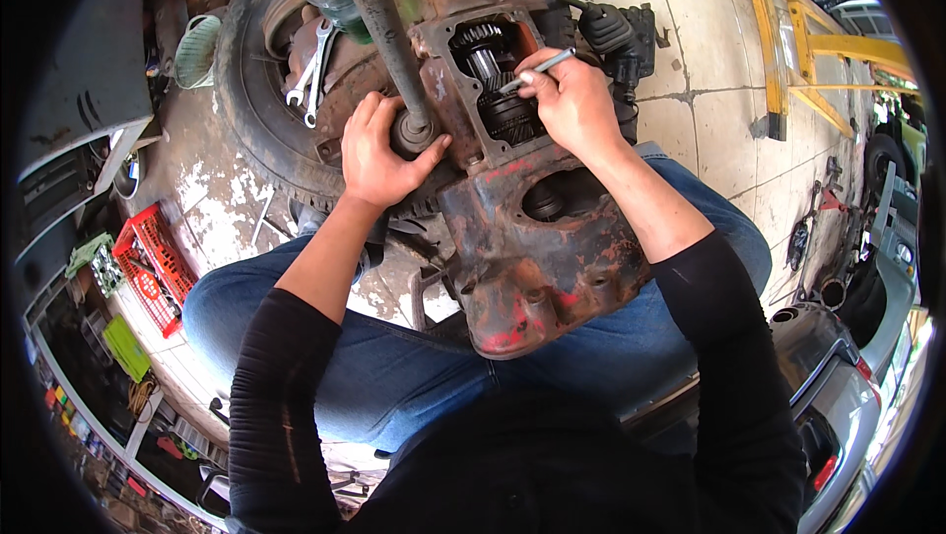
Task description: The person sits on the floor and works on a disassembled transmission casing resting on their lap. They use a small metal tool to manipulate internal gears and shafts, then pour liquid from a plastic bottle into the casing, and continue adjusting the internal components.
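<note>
Head view: the right hand pinches a slim grey rod, probably light and stiff, best held mid-length, over gears just left of it. The left hand, fingers and thumb parted, clasps the round collar at a thick shaft's foot. Between and below both hands, the rusty housing looks heavy, rigid, perhaps greasy; grip its flanged rim.

Tiled flr. w/ lg. blk. tire, yel. frame, red crate.

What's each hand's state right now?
Left hand: partly closed around the shaft base.
Right hand: closed, holding a grey rod between thumb and fingers.
</note>
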A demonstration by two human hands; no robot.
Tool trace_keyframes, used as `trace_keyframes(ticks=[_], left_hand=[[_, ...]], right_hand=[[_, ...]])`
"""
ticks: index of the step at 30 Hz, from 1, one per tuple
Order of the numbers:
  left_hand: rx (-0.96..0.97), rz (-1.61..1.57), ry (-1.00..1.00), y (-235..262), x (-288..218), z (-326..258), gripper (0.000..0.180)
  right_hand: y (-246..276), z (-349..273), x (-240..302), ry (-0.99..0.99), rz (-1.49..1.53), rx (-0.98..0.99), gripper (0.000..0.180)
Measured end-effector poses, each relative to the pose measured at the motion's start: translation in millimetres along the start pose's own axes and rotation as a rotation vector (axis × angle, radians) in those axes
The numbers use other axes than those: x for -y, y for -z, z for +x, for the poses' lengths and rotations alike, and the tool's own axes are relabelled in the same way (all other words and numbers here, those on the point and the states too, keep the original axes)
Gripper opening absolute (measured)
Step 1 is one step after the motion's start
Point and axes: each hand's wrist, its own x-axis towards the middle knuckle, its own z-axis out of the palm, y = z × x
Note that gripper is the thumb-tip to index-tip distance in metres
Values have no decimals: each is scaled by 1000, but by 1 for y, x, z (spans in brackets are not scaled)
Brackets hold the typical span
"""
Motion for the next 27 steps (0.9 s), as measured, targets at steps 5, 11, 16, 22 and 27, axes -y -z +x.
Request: trace_keyframes(ticks=[5, 11, 16, 22, 27], left_hand=[[7, -2, 16, 0, -1, -1, 56], [5, -9, 13, 1, -1, 0, 55], [8, 6, 24, 0, 0, -1, 56], [5, -12, 18, 0, -1, -1, 56], [25, -4, 49, 2, -2, -1, 53]], right_hand=[[5, 11, -3, -2, 139, -73, 9], [15, 11, 2, 28, -70, -110, 9], [6, 5, 2, -63, -4, -17, 11], [7, 5, 3, -162, 226, 56, 11], [16, 8, 2, -72, 17, -41, 11]])
